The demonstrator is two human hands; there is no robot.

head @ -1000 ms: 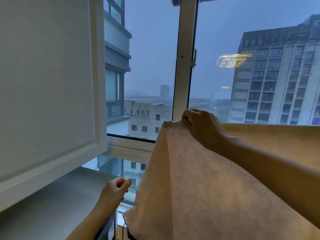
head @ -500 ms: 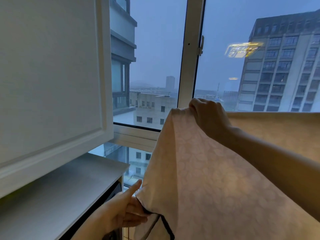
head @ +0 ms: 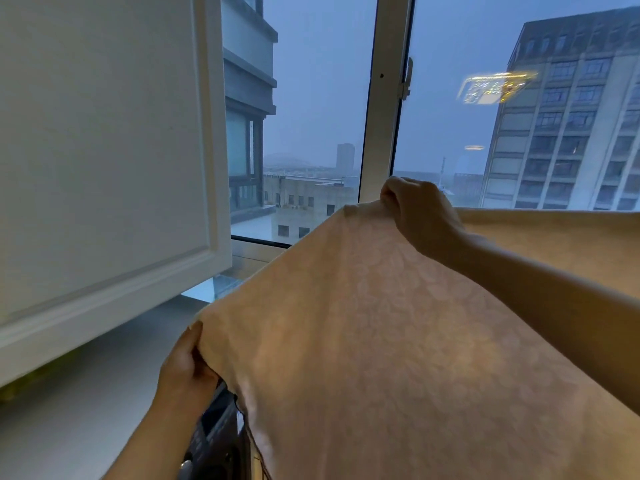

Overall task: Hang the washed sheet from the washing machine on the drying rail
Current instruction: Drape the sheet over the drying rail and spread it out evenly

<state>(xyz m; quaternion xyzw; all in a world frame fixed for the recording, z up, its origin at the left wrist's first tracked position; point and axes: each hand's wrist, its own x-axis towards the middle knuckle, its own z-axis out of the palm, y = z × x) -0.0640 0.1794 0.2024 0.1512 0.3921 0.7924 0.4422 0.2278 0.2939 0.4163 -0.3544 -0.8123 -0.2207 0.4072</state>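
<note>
2 pinch grips on the sheet point(head: 398, 358), spread high before the window point(head: 322, 98) — right hand point(head: 422, 216) at its top fold, left hand point(head: 187, 372) at the lower edge — soft, likely damp-heavy, best held by edges.

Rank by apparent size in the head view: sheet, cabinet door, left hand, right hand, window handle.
1. sheet and cabinet door: each fills much of the frame and both are cropped by its edge, so left unranked.
2. right hand and left hand: look alike.
3. window handle: smallest.
</note>
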